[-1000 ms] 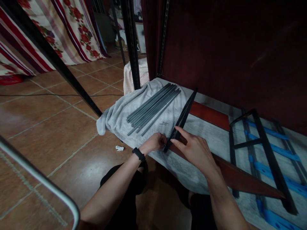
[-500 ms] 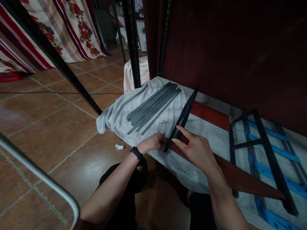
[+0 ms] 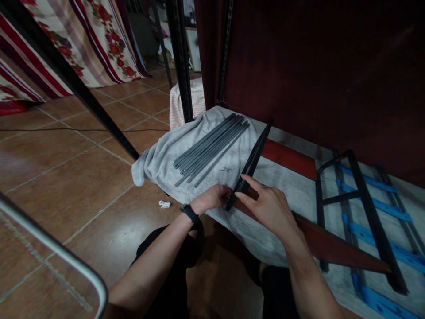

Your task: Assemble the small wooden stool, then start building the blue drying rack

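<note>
A long black metal bar (image 3: 251,162) lies slanted across a grey towel (image 3: 166,153) on a low surface. My right hand (image 3: 268,206) grips the bar near its closer end, forefinger stretched along it. My left hand (image 3: 212,198), with a black wristband, is curled at the bar's near tip, fingers pinched on something too small to make out. Beside them a reddish-brown board (image 3: 332,248) runs along the front edge. Two small screws (image 3: 226,169) lie on the towel just beyond my hands.
A bundle of several grey rods (image 3: 209,149) lies on the towel to the left. A black frame (image 3: 358,208) over blue slats (image 3: 375,201) sits at right. Black uprights (image 3: 181,57) stand behind. A silver tube (image 3: 59,252) crosses the lower left over tiled floor.
Almost nothing has moved. Both hands stay at the near end of the black bar; the view has shifted slightly.
</note>
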The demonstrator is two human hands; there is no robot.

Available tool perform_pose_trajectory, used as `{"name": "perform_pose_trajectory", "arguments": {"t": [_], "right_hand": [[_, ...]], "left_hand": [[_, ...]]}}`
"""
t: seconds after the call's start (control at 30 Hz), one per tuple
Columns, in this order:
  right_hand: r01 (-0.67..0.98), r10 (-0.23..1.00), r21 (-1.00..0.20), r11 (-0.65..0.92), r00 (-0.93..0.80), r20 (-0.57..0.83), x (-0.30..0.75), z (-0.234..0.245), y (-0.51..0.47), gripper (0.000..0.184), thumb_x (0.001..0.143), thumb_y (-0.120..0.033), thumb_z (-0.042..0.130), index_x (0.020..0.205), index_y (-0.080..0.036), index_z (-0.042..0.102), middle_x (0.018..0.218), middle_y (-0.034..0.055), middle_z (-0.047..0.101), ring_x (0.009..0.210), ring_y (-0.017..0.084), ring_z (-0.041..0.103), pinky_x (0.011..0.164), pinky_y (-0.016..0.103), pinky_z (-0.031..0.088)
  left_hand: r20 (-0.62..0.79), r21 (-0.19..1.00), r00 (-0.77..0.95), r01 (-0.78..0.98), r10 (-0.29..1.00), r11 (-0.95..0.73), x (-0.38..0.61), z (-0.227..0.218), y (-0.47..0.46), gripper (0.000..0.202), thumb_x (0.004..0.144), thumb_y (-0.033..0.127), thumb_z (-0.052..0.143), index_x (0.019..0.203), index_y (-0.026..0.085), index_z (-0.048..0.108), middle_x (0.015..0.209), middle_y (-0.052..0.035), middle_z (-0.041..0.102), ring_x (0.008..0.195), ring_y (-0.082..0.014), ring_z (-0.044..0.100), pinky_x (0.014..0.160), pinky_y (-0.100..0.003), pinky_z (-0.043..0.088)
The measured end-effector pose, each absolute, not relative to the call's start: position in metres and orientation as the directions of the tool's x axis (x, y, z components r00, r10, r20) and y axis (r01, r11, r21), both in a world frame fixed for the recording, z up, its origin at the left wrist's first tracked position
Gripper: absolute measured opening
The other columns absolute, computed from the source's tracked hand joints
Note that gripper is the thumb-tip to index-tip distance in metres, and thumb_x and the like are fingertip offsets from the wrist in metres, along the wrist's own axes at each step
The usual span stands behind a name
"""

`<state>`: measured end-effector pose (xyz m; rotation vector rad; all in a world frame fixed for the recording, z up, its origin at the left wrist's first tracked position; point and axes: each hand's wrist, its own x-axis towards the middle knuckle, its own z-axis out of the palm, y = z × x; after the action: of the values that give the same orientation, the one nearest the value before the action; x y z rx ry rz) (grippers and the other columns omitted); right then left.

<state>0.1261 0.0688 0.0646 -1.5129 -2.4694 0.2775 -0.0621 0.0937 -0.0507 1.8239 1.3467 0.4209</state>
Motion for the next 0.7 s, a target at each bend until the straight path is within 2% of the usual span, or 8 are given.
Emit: {"name": "perform_pose_trajectory", "arguments": {"t": [0.23,0.4,0.53,0.7], "right_hand": [[0.847,0.890,-0.276,0.455,-0.447,0.096,0.126,0.064,0.069,0.051,0.094,-0.048,0.054,0.141,-0.027,0.054,0.087,0.0025,0.077,0.080,0.022,0.072,0.070,0.031,0.050],[0.847,0.887,-0.269,0.458,-0.453,0.087,0.124,0.062,0.068,0.050,0.094,-0.046,0.056,0.140,-0.027,0.054,0.094,0.0043,0.077,0.086,0.024,0.073,0.072,0.032,0.051],[0.842,0.883,-0.274,0.465,-0.464,0.072,0.123,0.061,0.067,0.049,0.094,-0.046,0.057,0.139,-0.028,0.054,0.097,0.0047,0.077,0.088,0.024,0.073,0.074,0.033,0.051],[0.829,0.873,-0.282,0.483,-0.480,0.085,0.124,0.060,0.068,0.050,0.093,-0.046,0.057,0.139,-0.028,0.054,0.100,0.0041,0.077,0.089,0.023,0.073,0.073,0.032,0.051]], "left_hand": [[-0.239,0.736,0.429,0.665,0.871,-0.125,-0.067,-0.055,0.095,0.027,0.070,0.009,0.051,0.085,0.012,0.073,0.064,0.0007,0.061,0.061,-0.0119,0.051,0.058,-0.022,0.036],[-0.143,0.727,0.427,0.657,0.893,-0.198,-0.062,-0.063,0.095,0.021,0.077,0.013,0.052,0.088,0.013,0.071,0.070,-0.0004,0.064,0.064,-0.0116,0.050,0.059,-0.021,0.037],[-0.134,0.724,0.426,0.658,0.895,-0.205,-0.060,-0.061,0.093,0.018,0.081,0.016,0.054,0.088,0.014,0.070,0.072,-0.0017,0.065,0.064,-0.0121,0.052,0.059,-0.021,0.038],[-0.175,0.751,0.396,0.645,0.901,-0.137,-0.060,-0.056,0.091,0.018,0.078,0.016,0.057,0.087,0.015,0.072,0.074,-0.0019,0.067,0.068,-0.0134,0.055,0.061,-0.021,0.040]]}}
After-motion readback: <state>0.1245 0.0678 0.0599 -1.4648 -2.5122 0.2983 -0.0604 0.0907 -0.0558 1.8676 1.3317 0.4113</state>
